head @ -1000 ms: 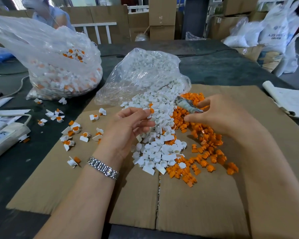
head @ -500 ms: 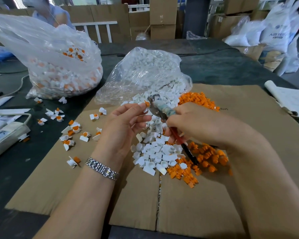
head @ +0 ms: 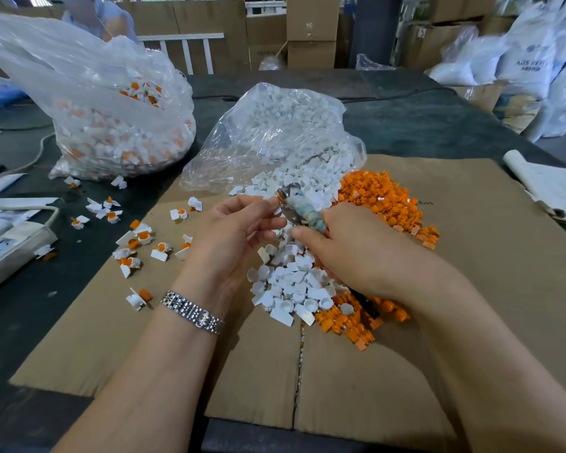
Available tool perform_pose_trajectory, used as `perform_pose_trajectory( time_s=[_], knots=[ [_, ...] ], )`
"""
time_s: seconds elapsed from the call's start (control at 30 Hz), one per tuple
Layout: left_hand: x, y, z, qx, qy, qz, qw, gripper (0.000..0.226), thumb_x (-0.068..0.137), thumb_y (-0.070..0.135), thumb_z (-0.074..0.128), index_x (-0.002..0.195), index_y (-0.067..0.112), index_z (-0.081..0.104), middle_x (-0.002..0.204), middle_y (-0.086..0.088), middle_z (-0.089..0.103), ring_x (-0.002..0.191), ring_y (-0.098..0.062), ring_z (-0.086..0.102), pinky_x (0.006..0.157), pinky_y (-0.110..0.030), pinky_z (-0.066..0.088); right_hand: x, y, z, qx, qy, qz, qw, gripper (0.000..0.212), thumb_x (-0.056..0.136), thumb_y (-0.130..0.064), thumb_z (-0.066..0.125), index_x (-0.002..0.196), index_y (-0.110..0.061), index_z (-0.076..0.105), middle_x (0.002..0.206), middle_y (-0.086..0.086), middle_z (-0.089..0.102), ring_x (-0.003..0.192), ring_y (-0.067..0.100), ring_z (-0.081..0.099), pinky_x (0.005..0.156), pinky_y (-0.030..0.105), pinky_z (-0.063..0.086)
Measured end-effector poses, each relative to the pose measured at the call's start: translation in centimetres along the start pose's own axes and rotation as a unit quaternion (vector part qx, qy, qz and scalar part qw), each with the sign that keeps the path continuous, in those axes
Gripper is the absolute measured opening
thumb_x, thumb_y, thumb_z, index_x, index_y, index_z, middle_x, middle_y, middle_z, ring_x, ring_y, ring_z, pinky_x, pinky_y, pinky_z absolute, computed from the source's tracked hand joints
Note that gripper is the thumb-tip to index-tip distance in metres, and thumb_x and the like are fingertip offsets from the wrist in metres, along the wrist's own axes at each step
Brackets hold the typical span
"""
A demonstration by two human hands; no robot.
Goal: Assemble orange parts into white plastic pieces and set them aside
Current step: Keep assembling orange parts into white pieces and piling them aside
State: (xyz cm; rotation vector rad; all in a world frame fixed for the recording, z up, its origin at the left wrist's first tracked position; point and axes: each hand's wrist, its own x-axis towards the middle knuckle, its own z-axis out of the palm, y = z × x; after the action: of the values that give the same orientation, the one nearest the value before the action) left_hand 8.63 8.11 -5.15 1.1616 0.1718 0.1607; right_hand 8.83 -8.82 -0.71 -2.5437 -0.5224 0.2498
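Left hand: pinches a white piece with orange insert at its fingertips; Right hand: grips pliers, tip touching that piece; Below: white pieces on cardboard

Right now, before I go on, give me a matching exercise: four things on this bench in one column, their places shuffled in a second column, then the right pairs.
Things:
1. loose pile of small orange plastic parts
2. metal pliers-like tool with wrapped handle
3. silver metal link wristwatch
4. white power strip

Places:
A. on the left wrist
B. gripped in the right hand
C. on the dark table at far left
D. on the brown cardboard sheet, right of the white pieces

Pairs: 1-D, 2-B, 3-A, 4-C
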Motion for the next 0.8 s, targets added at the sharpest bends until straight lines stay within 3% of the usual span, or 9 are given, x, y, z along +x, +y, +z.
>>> perform_pose_trajectory(
  time_s=[0.07, 0.17, 0.27, 0.37, 0.43, 0.53, 0.6, 0.7, 0.8],
  knots=[
    [0.0, -0.2, 0.0, 0.004, -0.004, -0.005, 1.000, 0.010, 0.087, 0.003, 0.075, 0.094, 0.000, 0.069, 0.074, -0.006, 0.074, 0.066, -0.012, 0.072, 0.053, -0.017, 0.053, 0.1, 0.2, 0.1, -0.009, 0.008, 0.006, 1.000, 0.040, 0.102, -0.048, 0.048, 0.079, -0.015, 0.049, 0.065, 0.001, 0.047, 0.052, 0.013, 0.041, 0.043, 0.022, 0.031],
    [0.0, -0.3, 0.0, 0.012, -0.008, -0.009, 1.000, 0.013, 0.088, 0.005, 0.075, 0.097, -0.002, 0.069, 0.074, -0.007, 0.074, 0.067, -0.013, 0.072, 0.055, -0.017, 0.054, 0.3, 0.2, 0.2, 0.001, 0.017, 0.010, 1.000, 0.039, 0.102, -0.045, 0.050, 0.079, -0.013, 0.050, 0.067, 0.003, 0.049, 0.054, 0.016, 0.043, 0.046, 0.027, 0.033],
    [0.2, -0.4, -0.2, 0.025, -0.008, -0.001, 1.000, 0.010, 0.092, 0.009, 0.072, 0.097, 0.001, 0.071, 0.077, -0.010, 0.076, 0.073, -0.018, 0.075, 0.059, -0.019, 0.057, 0.4, 0.5, 0.2, 0.023, 0.017, 0.008, 1.000, 0.041, 0.101, -0.045, 0.051, 0.084, -0.008, 0.058, 0.072, 0.010, 0.062, 0.056, 0.021, 0.055, 0.054, 0.039, 0.049],
    [0.3, -0.5, -0.3, 0.045, -0.006, 0.026, 0.999, 0.012, 0.096, 0.014, 0.071, 0.100, 0.003, 0.071, 0.080, -0.010, 0.077, 0.080, -0.024, 0.076, 0.063, -0.022, 0.058, 0.1, 0.8, -0.4, 0.160, -0.040, 0.014, 0.986, 0.044, 0.102, -0.043, 0.051, 0.093, -0.002, 0.064, 0.071, 0.013, 0.071, 0.063, 0.028, 0.071, 0.063, 0.034, 0.060],
    [0.3, -0.6, -0.5, 0.052, -0.010, 0.046, 0.998, 0.007, 0.096, 0.016, 0.071, 0.095, 0.009, 0.074, 0.080, -0.008, 0.077, 0.081, -0.024, 0.076, 0.064, -0.022, 0.058, -0.1, 1.2, -1.3, 0.251, -0.082, 0.029, 0.964, 0.043, 0.101, -0.043, 0.052, 0.100, -0.001, 0.063, 0.082, 0.017, 0.074, 0.075, 0.032, 0.074, 0.070, 0.039, 0.064],
    [0.2, -0.5, -0.4, 0.054, -0.019, 0.063, 0.996, 0.014, 0.095, 0.017, 0.073, 0.083, 0.021, 0.078, 0.079, -0.004, 0.076, 0.080, -0.022, 0.076, 0.064, -0.022, 0.057, -0.2, 2.4, -2.8, 0.292, -0.105, 0.040, 0.950, 0.049, 0.100, -0.048, 0.050, 0.105, -0.001, 0.063, 0.086, 0.016, 0.075, 0.077, 0.031, 0.075, 0.071, 0.038, 0.064],
    [0.2, -0.4, -0.4, 0.063, -0.011, 0.071, 0.995, 0.016, 0.095, 0.017, 0.073, 0.081, 0.023, 0.078, 0.079, -0.002, 0.075, 0.079, -0.022, 0.076, 0.063, -0.021, 0.057, -0.2, 3.2, -3.6, 0.300, -0.084, 0.055, 0.949, 0.049, 0.099, -0.051, 0.049, 0.105, -0.005, 0.064, 0.086, 0.015, 0.076, 0.078, 0.030, 0.075, 0.073, 0.039, 0.064],
    [0.3, -0.1, -0.6, 0.171, 0.059, 0.108, 0.978, 0.006, 0.093, 0.016, 0.075, 0.087, 0.015, 0.075, 0.078, 0.000, 0.076, 0.072, -0.016, 0.075, 0.058, -0.021, 0.056, 0.4, 4.3, -3.6, 0.238, 0.022, 0.083, 0.967, 0.045, 0.097, -0.056, 0.050, 0.097, -0.013, 0.065, 0.079, 0.010, 0.075, 0.074, 0.025, 0.074, 0.068, 0.038, 0.059],
    [0.8, 0.5, -1.8, 0.342, 0.204, 0.170, 0.901, 0.009, 0.093, 0.016, 0.073, 0.085, 0.019, 0.071, 0.072, 0.004, 0.074, 0.069, -0.010, 0.073, 0.059, -0.027, 0.055, 1.8, 5.4, -2.7, 0.062, 0.124, 0.099, 0.985, 0.043, 0.098, -0.057, 0.047, 0.092, -0.016, 0.061, 0.078, 0.008, 0.066, 0.072, 0.026, 0.064, 0.062, 0.037, 0.047]
  ],
)
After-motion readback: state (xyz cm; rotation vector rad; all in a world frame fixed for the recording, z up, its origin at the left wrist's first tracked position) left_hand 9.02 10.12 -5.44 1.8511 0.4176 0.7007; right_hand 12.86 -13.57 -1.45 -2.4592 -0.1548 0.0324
